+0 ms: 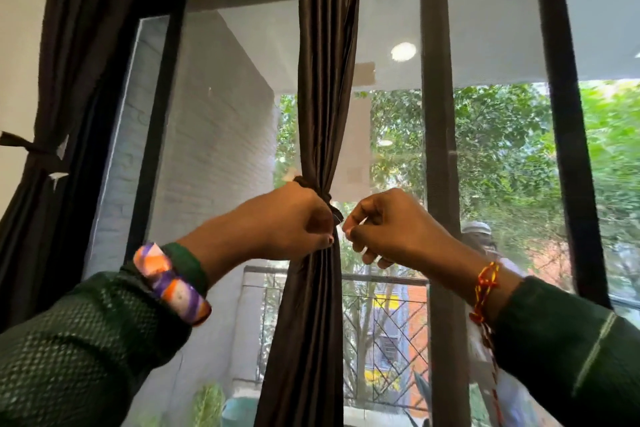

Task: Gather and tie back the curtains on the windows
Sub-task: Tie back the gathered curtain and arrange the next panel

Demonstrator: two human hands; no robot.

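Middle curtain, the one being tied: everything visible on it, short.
The middle curtain is dark brown with a slight satin sheen, hanging from above the frame in front of the window. It is gathered into a narrow pleated column, pinched at a waist by a dark tie, and flares out below. The left hand grips it at the tie; the right hand pinches near the tie's loose end, though actual contact is unclear.
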